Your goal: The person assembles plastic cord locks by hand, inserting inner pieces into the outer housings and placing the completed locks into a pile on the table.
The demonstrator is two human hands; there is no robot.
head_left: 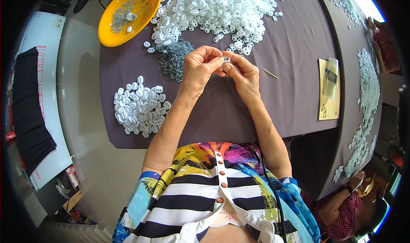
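Well, yellow plate (147,13): I see it upper left on the worktop (294,102), with small metal bits (123,20) in it.
Small white heap (140,110): just left of the left forearm (176,119), nearer the body than the other piles.
Grey pins (173,61): a loose heap just beside the left hand, which is clearly the nearer of the two.
Left hand (201,67): I read its grip as thumb and finger pinched together on the piece's left side.
Large white heap (218,8): beyond both hands, spreading far to the left and right of the fingertips.
White piece (226,60): raised between the two sets of fingertips, neither hand nearer; they cover too much for me to tell its long axis.
Right hand (244,75): its grip is clamped on the same piece, thumb toward the body.
Thin stick (270,73): just right of the right hand, lying aslant, its near end pointing right.
Tan card (323,108): farther right, a clear roll (331,80) lying on it.
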